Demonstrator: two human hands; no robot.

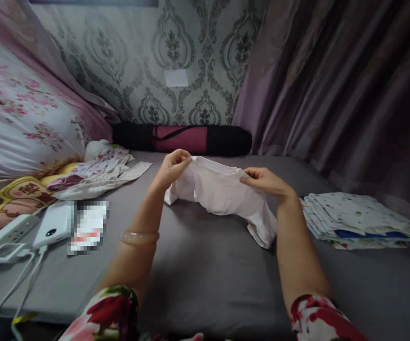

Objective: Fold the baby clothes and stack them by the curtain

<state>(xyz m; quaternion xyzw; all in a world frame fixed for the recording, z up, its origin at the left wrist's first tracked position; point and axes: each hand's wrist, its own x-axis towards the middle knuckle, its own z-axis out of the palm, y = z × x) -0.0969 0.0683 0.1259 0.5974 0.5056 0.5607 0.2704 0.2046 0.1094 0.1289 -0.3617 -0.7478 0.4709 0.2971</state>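
Note:
A small pale pink shirt (222, 189) is stretched between both hands above the grey bedsheet (205, 279). My left hand (174, 166) pinches it beside one end of the neckline. On the other side, my right hand (265, 180) grips the fabric near the opposite shoulder, thumb on top. The neck opening faces away from me, and a sleeve hangs down at each side. The shirt's lower edge droops toward the sheet; whether it touches cannot be made out.
Folded patterned clothes (357, 218) are stacked at the right. To the left lie loose clothes (102, 173), a white power bank (54, 225), a power strip (8, 237) with cables, and a blurred packet (89, 227). A black and maroon rolled bag (182, 138) lies along the wall.

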